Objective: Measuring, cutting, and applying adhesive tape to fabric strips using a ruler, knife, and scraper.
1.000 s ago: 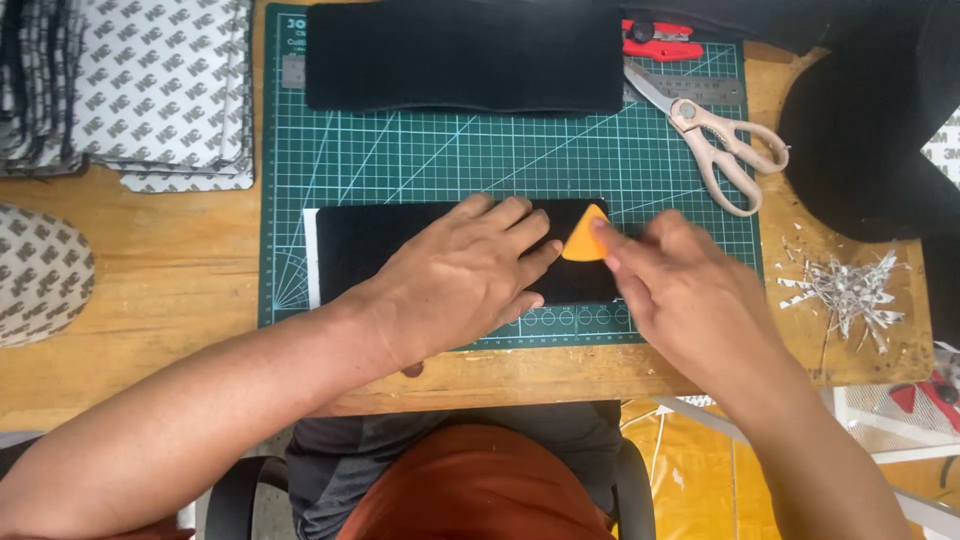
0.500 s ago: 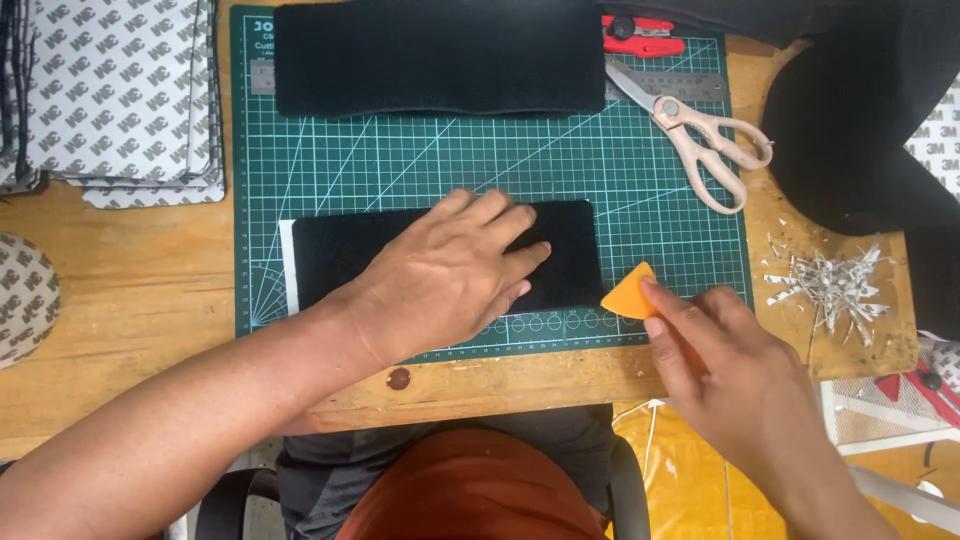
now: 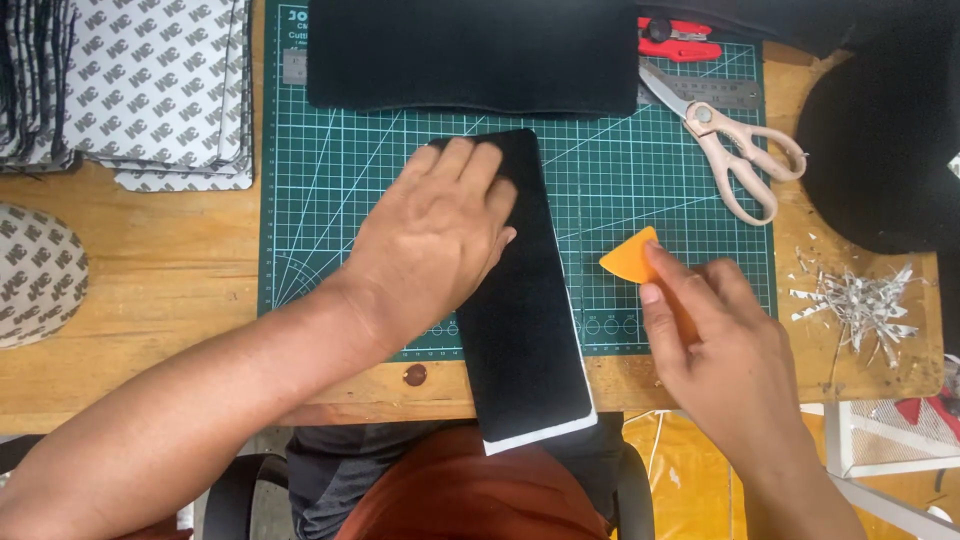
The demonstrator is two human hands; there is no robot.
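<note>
One black rectangular strip (image 3: 525, 300) with a white backing edge is laid lengthwise on the green cutting mat (image 3: 330, 200), its near end overhanging the table edge. The strip is pressed flat by the left hand (image 3: 430, 240), palm down, fingers spread over its far end. An orange wedge-shaped scraper (image 3: 632, 257) is pinched in the right hand (image 3: 725, 350), just right of the strip and apart from it. Judging by the lifted scraper, smoothing is not under way. Farther off, a larger black sheet (image 3: 470, 55), scissors (image 3: 735, 150) and patterned backing sheets (image 3: 150, 85) are placed.
</note>
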